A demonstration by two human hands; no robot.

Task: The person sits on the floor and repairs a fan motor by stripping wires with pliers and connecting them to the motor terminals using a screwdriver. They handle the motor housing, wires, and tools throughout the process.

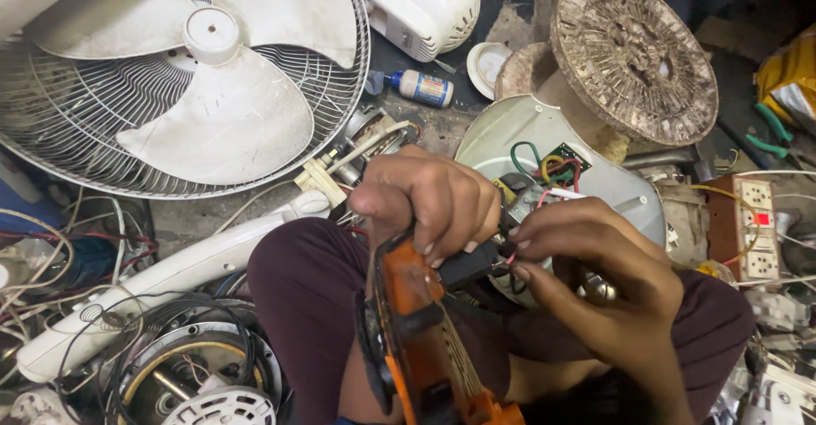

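Head view | left hand [429, 204] grips orange tool [425, 331] | right hand [595, 272] fingers pinch black part [467, 263]

Both hands, left [429, 200] and right [608, 276], are bare, without rings or sleeves; dark maroon trousers [310, 306] cover the knees.

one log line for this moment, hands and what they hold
left hand: grips orange tool | right hand: pinches black part | behind: fan base, wires
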